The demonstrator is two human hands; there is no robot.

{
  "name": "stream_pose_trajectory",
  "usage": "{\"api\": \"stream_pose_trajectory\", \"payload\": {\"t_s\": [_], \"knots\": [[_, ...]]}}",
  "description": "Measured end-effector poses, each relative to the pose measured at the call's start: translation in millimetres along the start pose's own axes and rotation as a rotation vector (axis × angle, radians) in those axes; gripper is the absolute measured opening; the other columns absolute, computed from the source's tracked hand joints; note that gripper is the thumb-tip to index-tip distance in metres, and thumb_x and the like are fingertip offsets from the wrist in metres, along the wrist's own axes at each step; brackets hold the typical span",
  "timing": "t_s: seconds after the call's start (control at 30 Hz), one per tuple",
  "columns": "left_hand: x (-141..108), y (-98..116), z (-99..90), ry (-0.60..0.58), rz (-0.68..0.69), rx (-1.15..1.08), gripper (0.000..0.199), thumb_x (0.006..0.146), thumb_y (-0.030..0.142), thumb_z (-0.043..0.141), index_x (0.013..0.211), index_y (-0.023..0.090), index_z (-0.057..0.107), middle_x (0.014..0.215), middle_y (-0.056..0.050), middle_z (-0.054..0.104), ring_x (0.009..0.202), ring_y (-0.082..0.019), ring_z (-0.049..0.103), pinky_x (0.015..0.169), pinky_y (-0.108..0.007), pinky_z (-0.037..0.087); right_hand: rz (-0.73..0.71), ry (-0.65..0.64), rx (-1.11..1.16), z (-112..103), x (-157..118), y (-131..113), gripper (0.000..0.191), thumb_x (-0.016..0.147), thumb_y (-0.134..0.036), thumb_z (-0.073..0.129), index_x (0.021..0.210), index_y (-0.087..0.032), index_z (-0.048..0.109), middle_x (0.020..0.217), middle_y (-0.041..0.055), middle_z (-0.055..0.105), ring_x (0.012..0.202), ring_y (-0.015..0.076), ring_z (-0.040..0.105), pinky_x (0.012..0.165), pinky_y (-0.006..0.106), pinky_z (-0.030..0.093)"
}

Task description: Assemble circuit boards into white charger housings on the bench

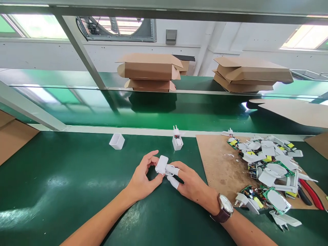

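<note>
Between my two hands, above the green table, is a white plastic charger part (162,164) with a flat rounded face. My left hand (143,176) pinches its left side with thumb and fingers. My right hand (188,179), with white covers on thumb and forefinger and a watch at the wrist, grips its right side; those fingers hide part of it. Beyond the hands stands a small white charger housing (177,142) with a pronged plug piece and electronic parts at its top. An open white box-shaped housing (117,141) lies farther left.
On the right, a brown cardboard sheet (214,174) bears a pile of circuit boards and white plug parts (269,160), with red-handled pliers (311,193) at its edge. Cardboard boxes (150,71) stand on the far ledge behind a metal frame bar (115,130).
</note>
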State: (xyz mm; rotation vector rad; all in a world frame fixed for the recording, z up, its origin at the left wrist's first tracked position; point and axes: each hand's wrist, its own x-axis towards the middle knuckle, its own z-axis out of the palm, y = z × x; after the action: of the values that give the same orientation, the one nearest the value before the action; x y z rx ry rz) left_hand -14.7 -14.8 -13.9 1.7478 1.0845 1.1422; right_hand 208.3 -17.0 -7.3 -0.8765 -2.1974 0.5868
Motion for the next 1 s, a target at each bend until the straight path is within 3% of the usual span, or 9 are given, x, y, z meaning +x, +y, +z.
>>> {"api": "stream_pose_trajectory", "payload": {"t_s": [0.1, 0.27, 0.37, 0.5, 0.67, 0.77, 0.9, 1.0], "knots": [[0.5, -1.3, -0.3, 0.011, 0.038, 0.010, 0.066, 0.090, 0.023, 0.069, 0.148, 0.031, 0.038, 0.104, -0.001, 0.063, 0.096, -0.015, 0.065, 0.094, -0.035, 0.058, 0.051, 0.014, 0.099, 2.1, 1.4, 0.5, 0.032, 0.099, -0.019, 0.057, 0.129, -0.026, 0.064, 0.117, 0.0099, 0.069, 0.103, 0.0207, 0.068, 0.091, 0.037, 0.060], [-2.6, 1.4, 2.9, 0.039, 0.294, 0.257, 0.100, 0.077, 0.037, 0.087, 0.158, 0.028, 0.029, 0.132, -0.013, 0.057, 0.117, -0.028, 0.062, 0.097, -0.046, 0.058, 0.501, 0.047, 0.773, 4.3, 7.1, -5.9, 0.038, 0.097, -0.049, 0.063, 0.124, -0.022, 0.067, 0.106, 0.0073, 0.073, 0.090, 0.0206, 0.070, 0.084, 0.038, 0.061], [-4.6, 5.6, 7.1, 0.106, 0.447, 0.357, 0.086, 0.084, 0.030, 0.081, 0.156, 0.025, 0.034, 0.123, -0.013, 0.063, 0.106, -0.025, 0.065, 0.091, -0.042, 0.059, 0.655, -0.018, 1.051, 5.4, 9.2, -10.0, 0.048, 0.092, -0.061, 0.064, 0.112, -0.018, 0.070, 0.091, 0.0061, 0.073, 0.079, 0.0204, 0.070, 0.080, 0.040, 0.060], [-3.2, 10.5, 9.7, 0.161, 0.525, 0.387, 0.074, 0.087, 0.028, 0.078, 0.150, 0.022, 0.040, 0.114, -0.011, 0.067, 0.097, -0.023, 0.066, 0.084, -0.038, 0.059, 0.705, -0.047, 1.132, 6.9, 9.7, -13.0, 0.053, 0.089, -0.067, 0.064, 0.106, -0.017, 0.070, 0.091, 0.0075, 0.074, 0.074, 0.0204, 0.070, 0.083, 0.044, 0.060], [-0.9, 13.3, 8.7, 0.161, 0.566, 0.430, 0.069, 0.089, 0.026, 0.074, 0.149, 0.020, 0.040, 0.109, -0.011, 0.068, 0.096, -0.024, 0.067, 0.082, -0.039, 0.058, 0.692, -0.067, 1.095, 8.2, 9.9, -13.1, 0.054, 0.091, -0.068, 0.060, 0.110, -0.017, 0.069, 0.096, 0.0092, 0.074, 0.080, 0.0225, 0.071, 0.083, 0.044, 0.060], [-2.1, 10.2, 8.4, 0.187, 0.565, 0.484, 0.073, 0.087, 0.023, 0.073, 0.151, 0.018, 0.037, 0.118, -0.014, 0.066, 0.105, -0.027, 0.066, 0.088, -0.043, 0.057, 0.606, 0.008, 0.922, 7.3, 9.4, -13.6, 0.046, 0.098, -0.059, 0.055, 0.119, -0.020, 0.067, 0.106, 0.0089, 0.073, 0.088, 0.0218, 0.071, 0.086, 0.042, 0.061], [1.4, -1.5, 4.1, 0.225, 0.361, 0.573, 0.075, 0.085, 0.023, 0.072, 0.152, 0.019, 0.037, 0.118, -0.014, 0.066, 0.110, -0.030, 0.063, 0.093, -0.050, 0.055, 0.255, 0.138, 0.502, 5.4, 6.2, -13.1, 0.036, 0.105, -0.037, 0.049, 0.139, -0.026, 0.054, 0.126, 0.0093, 0.067, 0.107, 0.0202, 0.067, 0.098, 0.039, 0.057], [18.9, -10.6, -3.7, 0.178, 0.116, 0.510, 0.072, 0.084, 0.027, 0.073, 0.148, 0.021, 0.040, 0.119, -0.011, 0.068, 0.108, -0.028, 0.066, 0.094, -0.049, 0.057, -0.007, 0.104, 0.150, 8.2, 2.2, -9.3, 0.036, 0.105, -0.024, 0.046, 0.140, -0.024, 0.051, 0.126, 0.0120, 0.065, 0.111, 0.0220, 0.066, 0.097, 0.042, 0.058]]}}
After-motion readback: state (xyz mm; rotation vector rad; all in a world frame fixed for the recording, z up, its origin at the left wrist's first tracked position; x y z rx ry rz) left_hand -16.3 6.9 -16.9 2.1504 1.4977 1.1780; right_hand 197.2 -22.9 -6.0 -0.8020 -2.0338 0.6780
